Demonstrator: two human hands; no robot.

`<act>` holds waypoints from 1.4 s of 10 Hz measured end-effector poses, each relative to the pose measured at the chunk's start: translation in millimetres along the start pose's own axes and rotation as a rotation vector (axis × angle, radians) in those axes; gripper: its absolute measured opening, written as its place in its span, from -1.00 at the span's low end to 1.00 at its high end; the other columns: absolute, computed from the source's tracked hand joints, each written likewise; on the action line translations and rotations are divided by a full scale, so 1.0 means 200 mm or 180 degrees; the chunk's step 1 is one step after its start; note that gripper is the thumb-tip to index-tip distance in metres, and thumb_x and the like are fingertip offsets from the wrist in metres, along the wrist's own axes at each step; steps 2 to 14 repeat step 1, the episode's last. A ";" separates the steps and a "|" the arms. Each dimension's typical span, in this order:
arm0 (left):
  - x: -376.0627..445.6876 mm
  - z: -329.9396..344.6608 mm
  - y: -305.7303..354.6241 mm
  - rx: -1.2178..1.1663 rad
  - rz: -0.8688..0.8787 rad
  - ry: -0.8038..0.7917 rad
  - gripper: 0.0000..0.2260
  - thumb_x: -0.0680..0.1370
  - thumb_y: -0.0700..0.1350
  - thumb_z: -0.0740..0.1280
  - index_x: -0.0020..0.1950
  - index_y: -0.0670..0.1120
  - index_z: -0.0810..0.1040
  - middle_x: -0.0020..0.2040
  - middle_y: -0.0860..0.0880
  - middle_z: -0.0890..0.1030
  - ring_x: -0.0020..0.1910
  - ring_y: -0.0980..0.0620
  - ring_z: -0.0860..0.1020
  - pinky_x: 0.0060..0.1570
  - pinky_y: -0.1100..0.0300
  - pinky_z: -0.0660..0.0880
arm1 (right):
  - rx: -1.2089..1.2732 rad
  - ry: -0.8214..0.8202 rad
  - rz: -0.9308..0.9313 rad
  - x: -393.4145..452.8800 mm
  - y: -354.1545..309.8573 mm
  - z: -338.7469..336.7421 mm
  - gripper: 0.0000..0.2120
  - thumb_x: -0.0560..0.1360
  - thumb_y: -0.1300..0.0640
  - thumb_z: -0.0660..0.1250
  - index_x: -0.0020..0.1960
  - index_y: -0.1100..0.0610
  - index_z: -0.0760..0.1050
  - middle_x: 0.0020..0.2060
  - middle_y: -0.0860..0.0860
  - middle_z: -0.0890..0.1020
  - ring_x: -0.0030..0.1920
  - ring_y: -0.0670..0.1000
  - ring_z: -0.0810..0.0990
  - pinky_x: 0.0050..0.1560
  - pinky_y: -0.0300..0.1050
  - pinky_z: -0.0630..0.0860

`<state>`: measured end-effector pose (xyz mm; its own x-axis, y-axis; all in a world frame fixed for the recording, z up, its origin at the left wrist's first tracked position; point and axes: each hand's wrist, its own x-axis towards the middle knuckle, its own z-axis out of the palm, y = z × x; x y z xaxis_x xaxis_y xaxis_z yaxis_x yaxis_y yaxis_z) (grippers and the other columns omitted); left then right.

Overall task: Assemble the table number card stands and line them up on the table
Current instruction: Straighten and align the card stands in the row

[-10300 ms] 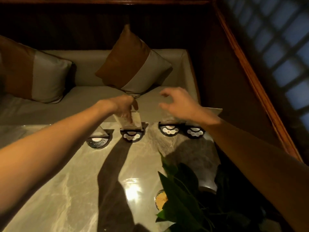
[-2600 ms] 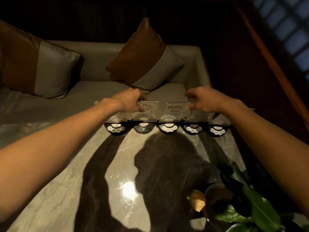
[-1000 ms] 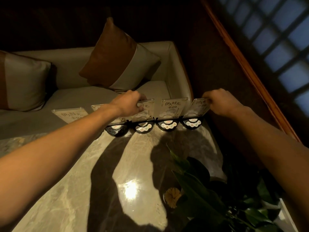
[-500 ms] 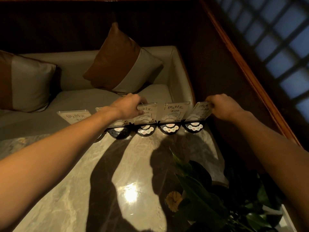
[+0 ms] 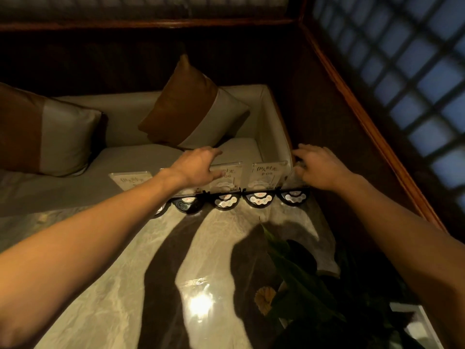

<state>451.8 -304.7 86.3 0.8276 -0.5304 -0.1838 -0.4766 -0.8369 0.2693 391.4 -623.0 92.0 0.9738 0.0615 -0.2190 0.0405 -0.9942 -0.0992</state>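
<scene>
Marble surface (image 5: 141,268) carried your card stands (image 5: 260,182) along its far edge. Both hands, left (image 5: 198,166) and right (image 5: 319,166), hovered open, holding nothing (acrylic judged stiff, slippery; grip by the edges).

The tabletop (image 5: 125,285) looks like polished veined stone, glossy enough to mirror a lamp. The card stands (image 5: 259,197) have dark glossy plastic bases with pale buttons, and clear, shiny acrylic-looking panels (image 5: 268,172) over printed paper. The cushions (image 5: 198,109) are smooth, faintly sheened cloth, and the window frame (image 5: 364,117) is varnished wood.
</scene>
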 end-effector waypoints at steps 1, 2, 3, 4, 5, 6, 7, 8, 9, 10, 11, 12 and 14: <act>-0.11 -0.03 0.02 0.0123 -0.0018 -0.0027 -0.38 0.56 0.21 0.31 0.53 -0.06 0.32 0.49 -0.11 0.41 0.44 -0.12 0.41 0.38 -0.08 0.38 | 0.0342 -0.0183 -0.0208 -0.05 -0.17 -0.04 -0.50 0.60 -0.03 0.31 0.50 0.07 0.36 0.42 0.11 0.50 0.40 0.12 0.46 0.41 0.19 0.38; -0.11 -0.03 0.02 0.0123 -0.0018 -0.0027 -0.38 0.56 0.21 0.31 0.53 -0.06 0.32 0.49 -0.11 0.41 0.44 -0.12 0.41 0.38 -0.08 0.38 | 0.0342 -0.0183 -0.0208 -0.05 -0.17 -0.04 -0.50 0.60 -0.03 0.31 0.50 0.07 0.36 0.42 0.11 0.50 0.40 0.12 0.46 0.41 0.19 0.38; -0.11 -0.03 0.02 0.0123 -0.0018 -0.0027 -0.38 0.56 0.21 0.31 0.53 -0.06 0.32 0.49 -0.11 0.41 0.44 -0.12 0.41 0.38 -0.08 0.38 | 0.0342 -0.0183 -0.0208 -0.05 -0.17 -0.04 -0.50 0.60 -0.03 0.31 0.50 0.07 0.36 0.42 0.11 0.50 0.40 0.12 0.46 0.41 0.19 0.38; -0.11 -0.03 0.02 0.0123 -0.0018 -0.0027 -0.38 0.56 0.21 0.31 0.53 -0.06 0.32 0.49 -0.11 0.41 0.44 -0.12 0.41 0.38 -0.08 0.38 | 0.0342 -0.0183 -0.0208 -0.05 -0.17 -0.04 -0.50 0.60 -0.03 0.31 0.50 0.07 0.36 0.42 0.11 0.50 0.40 0.12 0.46 0.41 0.19 0.38; -0.11 -0.03 0.02 0.0123 -0.0018 -0.0027 -0.38 0.56 0.21 0.31 0.53 -0.06 0.32 0.49 -0.11 0.41 0.44 -0.12 0.41 0.38 -0.08 0.38 | 0.0342 -0.0183 -0.0208 -0.05 -0.17 -0.04 -0.50 0.60 -0.03 0.31 0.50 0.07 0.36 0.42 0.11 0.50 0.40 0.12 0.46 0.41 0.19 0.38; -0.11 -0.03 0.02 0.0123 -0.0018 -0.0027 -0.38 0.56 0.21 0.31 0.53 -0.06 0.32 0.49 -0.11 0.41 0.44 -0.12 0.41 0.38 -0.08 0.38 | 0.0342 -0.0183 -0.0208 -0.05 -0.17 -0.04 -0.50 0.60 -0.03 0.31 0.50 0.07 0.36 0.42 0.11 0.50 0.40 0.12 0.46 0.41 0.19 0.38; -0.11 -0.03 0.02 0.0123 -0.0018 -0.0027 -0.38 0.56 0.21 0.31 0.53 -0.06 0.32 0.49 -0.11 0.41 0.44 -0.12 0.41 0.38 -0.08 0.38 | 0.0342 -0.0183 -0.0208 -0.05 -0.17 -0.04 -0.50 0.60 -0.03 0.31 0.50 0.07 0.36 0.42 0.11 0.50 0.40 0.12 0.46 0.41 0.19 0.38; -0.11 -0.03 0.02 0.0123 -0.0018 -0.0027 -0.38 0.56 0.21 0.31 0.53 -0.06 0.32 0.49 -0.11 0.41 0.44 -0.12 0.41 0.38 -0.08 0.38 | 0.0342 -0.0183 -0.0208 -0.05 -0.17 -0.04 -0.50 0.60 -0.03 0.31 0.50 0.07 0.36 0.42 0.11 0.50 0.40 0.12 0.46 0.41 0.19 0.38; -0.11 -0.03 0.02 0.0123 -0.0018 -0.0027 -0.38 0.56 0.21 0.31 0.53 -0.06 0.32 0.49 -0.11 0.41 0.44 -0.12 0.41 0.38 -0.08 0.38 | 0.0342 -0.0183 -0.0208 -0.05 -0.17 -0.04 -0.50 0.60 -0.03 0.31 0.50 0.07 0.36 0.42 0.11 0.50 0.40 0.12 0.46 0.41 0.19 0.38; -0.11 -0.03 0.02 0.0123 -0.0018 -0.0027 -0.38 0.56 0.21 0.31 0.53 -0.06 0.32 0.49 -0.11 0.41 0.44 -0.12 0.41 0.38 -0.08 0.38 | 0.0342 -0.0183 -0.0208 -0.05 -0.17 -0.04 -0.50 0.60 -0.03 0.31 0.50 0.07 0.36 0.42 0.11 0.50 0.40 0.12 0.46 0.41 0.19 0.38; -0.11 -0.03 0.02 0.0123 -0.0018 -0.0027 -0.38 0.56 0.21 0.31 0.53 -0.06 0.32 0.49 -0.11 0.41 0.44 -0.12 0.41 0.38 -0.08 0.38 | 0.0342 -0.0183 -0.0208 -0.05 -0.17 -0.04 -0.50 0.60 -0.03 0.31 0.50 0.07 0.36 0.42 0.11 0.50 0.40 0.12 0.46 0.41 0.19 0.38; -0.11 -0.03 0.02 0.0123 -0.0018 -0.0027 -0.38 0.56 0.21 0.31 0.53 -0.06 0.32 0.49 -0.11 0.41 0.44 -0.12 0.41 0.38 -0.08 0.38 | 0.0342 -0.0183 -0.0208 -0.05 -0.17 -0.04 -0.50 0.60 -0.03 0.31 0.50 0.07 0.36 0.42 0.11 0.50 0.40 0.12 0.46 0.41 0.19 0.38; -0.11 -0.03 0.02 0.0123 -0.0018 -0.0027 -0.38 0.56 0.21 0.31 0.53 -0.06 0.32 0.49 -0.11 0.41 0.44 -0.12 0.41 0.38 -0.08 0.38 | 0.0342 -0.0183 -0.0208 -0.05 -0.17 -0.04 -0.50 0.60 -0.03 0.31 0.50 0.07 0.36 0.42 0.11 0.50 0.40 0.12 0.46 0.41 0.19 0.38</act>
